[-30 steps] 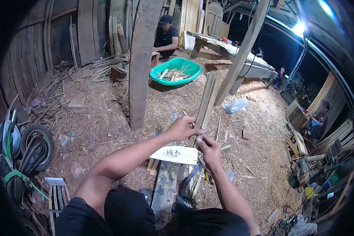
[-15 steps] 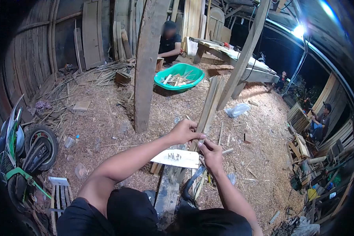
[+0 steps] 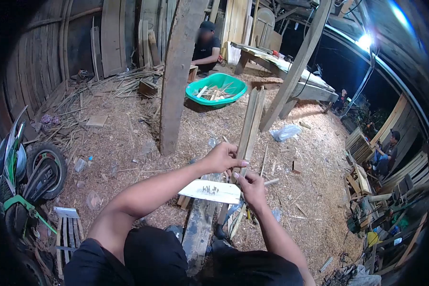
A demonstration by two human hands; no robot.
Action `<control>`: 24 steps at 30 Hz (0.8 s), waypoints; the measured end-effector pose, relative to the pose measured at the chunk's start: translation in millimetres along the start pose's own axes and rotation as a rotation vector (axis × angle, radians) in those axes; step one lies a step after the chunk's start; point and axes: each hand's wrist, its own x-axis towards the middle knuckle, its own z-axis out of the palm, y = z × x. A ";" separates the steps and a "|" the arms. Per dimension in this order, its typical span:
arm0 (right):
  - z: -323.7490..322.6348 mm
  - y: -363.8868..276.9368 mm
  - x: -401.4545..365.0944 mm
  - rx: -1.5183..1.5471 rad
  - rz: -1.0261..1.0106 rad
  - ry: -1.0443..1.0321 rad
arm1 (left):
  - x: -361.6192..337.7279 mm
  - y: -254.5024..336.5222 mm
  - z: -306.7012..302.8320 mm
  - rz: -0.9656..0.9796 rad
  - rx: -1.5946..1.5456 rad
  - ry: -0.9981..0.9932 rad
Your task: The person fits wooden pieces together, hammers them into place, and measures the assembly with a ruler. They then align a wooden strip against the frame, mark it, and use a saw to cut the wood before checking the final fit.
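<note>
Two narrow wooden strips [image 3: 249, 125] stand side by side, tilted slightly, in front of me. My left hand [image 3: 222, 158] is closed round them near their lower part. Just below and to the right, my right hand [image 3: 251, 187] is pinched close to their lower end; anything small between its fingertips is too small to make out. A pale board [image 3: 209, 191] with small dark pieces on it lies beneath my hands, across a worn plank [image 3: 199, 233].
A green tub [image 3: 217, 100] of wood scraps stands ahead, with a person crouching behind it. A wooden post [image 3: 174, 95] and a slanted beam [image 3: 298, 64] rise nearby. A motorbike [image 3: 43, 174] is at left; another person sits far right. Shavings cover the ground.
My right hand has shifted slightly down and left, a little away from my left thumb. The view has tilted slightly. My left hand still holds the strips.
</note>
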 end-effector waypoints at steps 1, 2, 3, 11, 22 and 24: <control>-1.5 -8.2 -2.6 -0.125 0.046 0.009 | 0.3 0.1 0.9 0.004 0.003 0.003; -2.3 -17.8 -4.8 -0.179 0.111 0.003 | 1.5 -0.4 1.6 0.006 0.003 0.003; -4.5 -15.5 -3.6 -0.178 0.115 -0.015 | 2.7 -2.2 1.5 -0.006 0.010 0.005; -9.5 26.1 1.2 0.124 0.104 -0.038 | 6.6 -7.6 2.3 -0.123 -0.038 -0.079; -26.5 52.9 2.3 0.121 0.266 -0.050 | 25.9 -54.0 17.6 -0.255 -0.051 -0.127; -23.4 57.1 3.0 0.147 0.257 -0.018 | 27.8 -59.8 15.6 -0.325 -0.043 -0.142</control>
